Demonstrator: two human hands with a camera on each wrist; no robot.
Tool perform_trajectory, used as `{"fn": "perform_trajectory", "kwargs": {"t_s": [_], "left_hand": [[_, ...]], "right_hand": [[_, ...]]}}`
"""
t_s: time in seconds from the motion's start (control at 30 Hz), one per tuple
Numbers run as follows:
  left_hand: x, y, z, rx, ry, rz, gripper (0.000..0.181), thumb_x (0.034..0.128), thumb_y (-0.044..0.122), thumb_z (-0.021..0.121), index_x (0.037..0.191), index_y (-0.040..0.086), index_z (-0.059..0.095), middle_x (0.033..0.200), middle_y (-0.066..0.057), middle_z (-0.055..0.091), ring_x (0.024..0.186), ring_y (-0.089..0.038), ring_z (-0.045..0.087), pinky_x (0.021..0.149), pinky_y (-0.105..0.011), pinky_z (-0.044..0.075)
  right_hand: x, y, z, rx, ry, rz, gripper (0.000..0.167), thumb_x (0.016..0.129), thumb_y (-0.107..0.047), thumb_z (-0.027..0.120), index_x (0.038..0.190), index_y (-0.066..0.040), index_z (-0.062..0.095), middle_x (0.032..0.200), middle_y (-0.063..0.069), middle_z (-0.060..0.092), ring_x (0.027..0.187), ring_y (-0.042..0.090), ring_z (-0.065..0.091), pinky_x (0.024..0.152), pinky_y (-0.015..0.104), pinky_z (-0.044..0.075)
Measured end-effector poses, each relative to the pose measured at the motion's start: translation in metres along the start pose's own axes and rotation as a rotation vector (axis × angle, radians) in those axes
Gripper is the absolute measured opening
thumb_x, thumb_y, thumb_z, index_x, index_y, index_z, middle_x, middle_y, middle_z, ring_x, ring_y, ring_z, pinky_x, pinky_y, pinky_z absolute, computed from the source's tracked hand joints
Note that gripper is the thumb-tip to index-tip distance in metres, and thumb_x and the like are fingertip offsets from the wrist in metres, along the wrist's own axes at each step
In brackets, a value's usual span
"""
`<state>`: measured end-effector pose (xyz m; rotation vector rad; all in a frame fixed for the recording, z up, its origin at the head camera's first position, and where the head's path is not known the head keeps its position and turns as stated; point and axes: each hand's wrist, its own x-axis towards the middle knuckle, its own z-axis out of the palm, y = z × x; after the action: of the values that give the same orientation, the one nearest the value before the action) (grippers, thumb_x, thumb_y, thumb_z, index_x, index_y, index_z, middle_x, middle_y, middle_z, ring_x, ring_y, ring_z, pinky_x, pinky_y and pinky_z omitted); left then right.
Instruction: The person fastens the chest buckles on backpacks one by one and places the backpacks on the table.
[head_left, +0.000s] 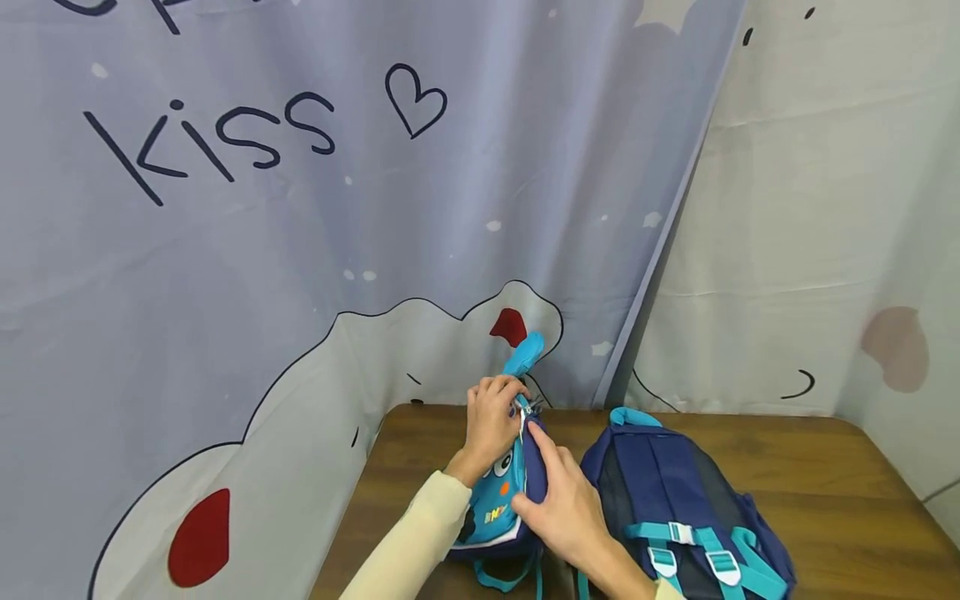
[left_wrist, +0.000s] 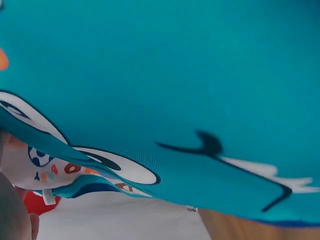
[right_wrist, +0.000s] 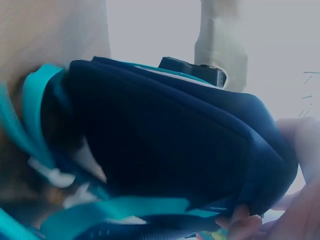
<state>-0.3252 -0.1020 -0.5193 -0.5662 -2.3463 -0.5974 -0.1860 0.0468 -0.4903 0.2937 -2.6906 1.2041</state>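
A small teal and navy backpack [head_left: 495, 500] with a cartoon face stands on the wooden table, its blue top loop [head_left: 525, 354] sticking up. At its top, by the zipper, my left hand [head_left: 491, 425] grips the edge with curled fingers. My right hand [head_left: 566, 504] holds the navy side, index finger up along it and thumb at the front edge. The teal front panel [left_wrist: 150, 75] fills most of the left wrist view, with white printed fabric [left_wrist: 60, 167] below it. In the right wrist view, fingers [right_wrist: 242, 223] hold the navy bag [right_wrist: 170, 145] at one end.
A larger navy backpack [head_left: 667, 483] with teal straps and white buckles lies just right of the small one on the table [head_left: 847, 483]. Behind the table hangs a lilac and white printed curtain [head_left: 487, 167], and a pale one [head_left: 795, 250] covers the right side.
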Motion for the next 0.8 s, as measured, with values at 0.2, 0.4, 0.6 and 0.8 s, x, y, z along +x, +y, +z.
{"fn": "perform_trajectory", "kwargs": {"t_s": [0.2,0.4,0.6,0.8], "left_hand": [[0.003,0.009,-0.014,-0.013,0.029,-0.088,0.029,0.0838,0.0,0.084,0.102,0.02,0.074,0.142,0.001,0.07,0.118,-0.026,0.065,0.088,-0.046,0.049],[0.005,0.015,-0.027,-0.01,0.033,-0.137,0.037,0.0831,-0.006,0.078,0.112,0.017,0.076,0.138,-0.002,0.072,0.115,-0.029,0.068,0.085,-0.046,0.052],[0.005,0.011,-0.045,-0.06,0.022,-0.19,0.029,0.0882,0.001,0.069,0.11,0.019,0.075,0.105,-0.005,0.08,0.094,-0.029,0.073,0.078,-0.049,0.058],[0.007,-0.002,-0.063,-0.199,-0.046,-0.197,0.03,0.0881,0.008,0.065,0.115,0.018,0.074,0.088,-0.007,0.077,0.065,-0.018,0.058,0.063,-0.032,0.049]], "right_hand": [[-0.004,-0.015,-0.003,-0.04,0.104,-0.085,0.09,0.074,-0.027,0.078,0.159,-0.029,0.049,0.136,0.005,0.062,0.11,0.023,0.063,0.078,0.047,0.056],[-0.005,-0.027,-0.005,-0.094,0.192,-0.215,0.085,0.071,-0.027,0.079,0.153,-0.026,0.057,0.131,0.006,0.063,0.111,0.025,0.062,0.067,0.039,0.054],[-0.004,-0.038,-0.002,-0.108,0.224,-0.316,0.082,0.068,-0.026,0.08,0.148,-0.024,0.063,0.131,0.01,0.066,0.112,0.027,0.062,0.063,0.034,0.054],[-0.001,-0.052,-0.001,-0.127,0.224,-0.415,0.078,0.066,-0.024,0.082,0.143,-0.022,0.068,0.131,0.014,0.067,0.103,0.024,0.058,0.057,0.028,0.046]]}}
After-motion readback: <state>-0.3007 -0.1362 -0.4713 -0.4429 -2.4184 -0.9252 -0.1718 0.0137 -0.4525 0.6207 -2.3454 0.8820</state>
